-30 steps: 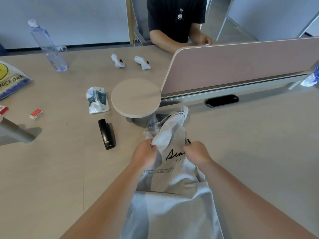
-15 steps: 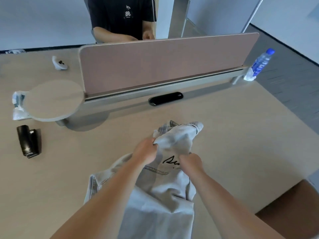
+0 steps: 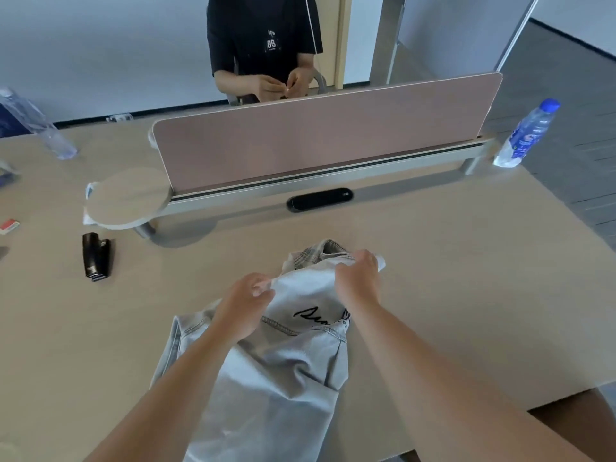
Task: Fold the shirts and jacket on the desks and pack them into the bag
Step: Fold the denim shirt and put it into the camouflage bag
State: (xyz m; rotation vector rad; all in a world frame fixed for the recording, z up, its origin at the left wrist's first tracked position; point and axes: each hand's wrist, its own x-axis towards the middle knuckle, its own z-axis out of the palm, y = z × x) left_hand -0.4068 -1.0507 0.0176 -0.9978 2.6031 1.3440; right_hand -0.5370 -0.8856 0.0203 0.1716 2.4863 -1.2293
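Head view, read left to right. On the far left of the beige wooden table (image 3: 466,278) stands a clear plastic bottle (image 3: 40,131). Nearer lie a small red-and-white box (image 3: 9,226) and a black stapler-like object (image 3: 96,258), beside a round beige side shelf (image 3: 128,198) fixed at the end of the pink divider panel (image 3: 326,135). At centre, near the table's front edge, lies the task's thing, a pale blue denim jacket with black script lettering (image 3: 276,378). It is bunched rather than flat, its lower part hangs over the edge toward the wearer, and a checked lining shows at the collar. The left hand (image 3: 245,303) has its fingers (image 3: 261,286) pinched on a fold of denim at the jacket's left shoulder. The right hand (image 3: 358,278) has its fingers (image 3: 365,258) curled over the fabric just beside the collar. Both hands thus grasp the jacket. At far right stands a blue-capped water bottle (image 3: 530,131), and a person in a black shirt (image 3: 263,38) sits behind the divider. Judged step: spreading the jacket before its first fold, so the task is early. The next move probably calls for drawing the hands apart to flatten the shoulders on the table. No bag is in view.
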